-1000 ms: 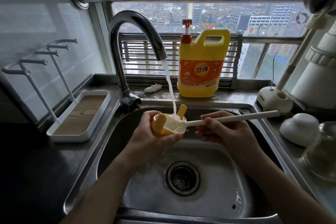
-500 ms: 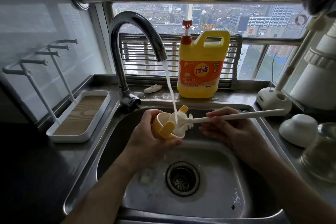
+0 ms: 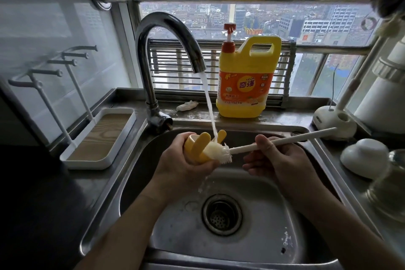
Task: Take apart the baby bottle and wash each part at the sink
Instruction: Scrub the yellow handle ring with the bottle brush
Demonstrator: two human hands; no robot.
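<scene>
Taken apart, washing midway: left hand (image 3: 182, 166) grips the yellow collar (image 3: 195, 149) under the tap (image 3: 166, 26), right hand (image 3: 282, 160) holds the brush (image 3: 306, 136) against it, with bottle (image 3: 392, 184) and cap (image 3: 363, 158) on the desk at right.

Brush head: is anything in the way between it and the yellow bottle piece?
No, nothing visible. The brush head touches the yellow bottle piece, which the left hand holds. The right hand grips the brush handle. Only water from the faucet falls on them.

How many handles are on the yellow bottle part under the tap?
2. One handle faces the camera beside the left hand; the other sticks up behind the brush head, by the water stream.
</scene>
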